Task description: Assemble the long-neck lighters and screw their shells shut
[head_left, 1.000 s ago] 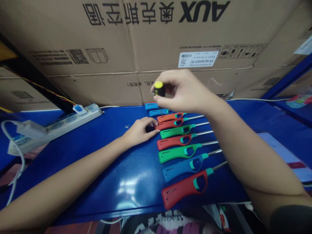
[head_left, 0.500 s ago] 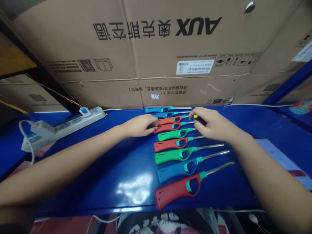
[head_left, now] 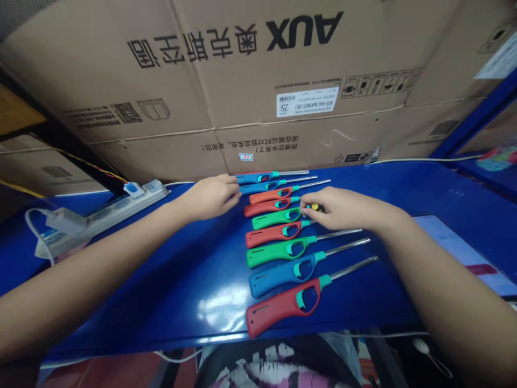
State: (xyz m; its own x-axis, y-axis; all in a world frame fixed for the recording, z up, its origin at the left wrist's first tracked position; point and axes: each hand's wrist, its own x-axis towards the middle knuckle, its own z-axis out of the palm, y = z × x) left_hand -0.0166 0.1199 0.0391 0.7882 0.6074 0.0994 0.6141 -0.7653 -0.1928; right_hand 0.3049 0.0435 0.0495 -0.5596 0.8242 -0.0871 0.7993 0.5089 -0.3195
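Observation:
Several long-necked gas lighters lie in a column on the blue table, handles to the left and metal tubes to the right. My left hand (head_left: 216, 196) has its fingers closed at the handle end of a blue lighter (head_left: 258, 188) near the back; its fingertips partly cover the handle. My right hand (head_left: 335, 209) is curled round a small black thing with a yellow end (head_left: 317, 208), mostly hidden in the palm. Its fingertips are by the neck of the green lighter (head_left: 274, 219) and cover its tube. The red lighter (head_left: 278, 308) lies nearest me.
A big cardboard box (head_left: 242, 102) walls off the back of the blue table (head_left: 181, 285). On the left lies a white power strip (head_left: 109, 213) with plugs and cables. A flat white printed sheet or box (head_left: 460, 253) lies to the right, under my forearm.
My left hand has moved back from the red lighters to a blue one. My right hand has come nearer, to the green lighter's neck, still holding the black thing. The view has shifted slightly.

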